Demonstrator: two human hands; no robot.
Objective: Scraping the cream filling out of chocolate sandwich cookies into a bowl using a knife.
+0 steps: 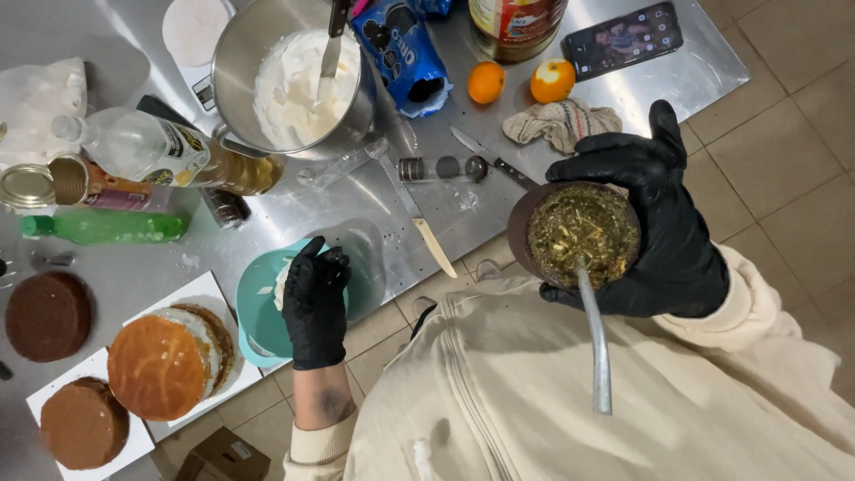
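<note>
My right hand [663,227], in a black glove, is closed around a round brown cup [525,223] packed with green herb, held close to my chest. A metal straw [597,343] stands in the herb and points back towards me. My left hand [314,307], also in a black glove, rests curled over the rim of a teal bowl [254,307] at the steel table's near edge. A little white cream shows beside its fingers. A layered cake [165,361] with white filling sits on a white board just left of the bowl.
On the steel table [374,209] stand a metal mixing bowl [240,53] of whipped cream, a blue cookie packet [401,58], two oranges [486,82], a phone [623,37], a cloth [561,120], two knives [419,214], bottles [147,147], a can [25,187] and brown cake layers [49,313]. Below is tiled floor with a cardboard box [223,456].
</note>
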